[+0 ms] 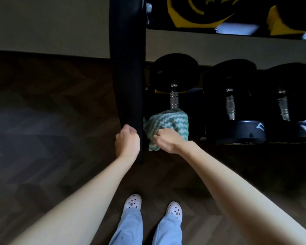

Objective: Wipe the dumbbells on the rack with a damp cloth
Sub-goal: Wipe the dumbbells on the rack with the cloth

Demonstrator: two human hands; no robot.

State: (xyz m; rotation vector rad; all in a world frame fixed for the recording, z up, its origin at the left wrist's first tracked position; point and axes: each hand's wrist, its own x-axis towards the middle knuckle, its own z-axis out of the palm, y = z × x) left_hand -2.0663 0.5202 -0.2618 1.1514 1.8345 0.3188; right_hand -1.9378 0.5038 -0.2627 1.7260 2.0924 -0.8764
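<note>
Right hand [168, 141] clutches the cloth [168, 121], draped beyond its knuckles over the dumbbell [174, 98]; left hand [127, 141] seemingly grips the post [127, 68].

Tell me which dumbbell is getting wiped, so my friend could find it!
Find the tall black post at the rack's left end. In the bottom row beside it, take the leftmost dumbbell, nearest the post. Only its near end is covered by a green-and-white cloth, gripped by the right hand; its two neighbours show bare dark ends.
</note>
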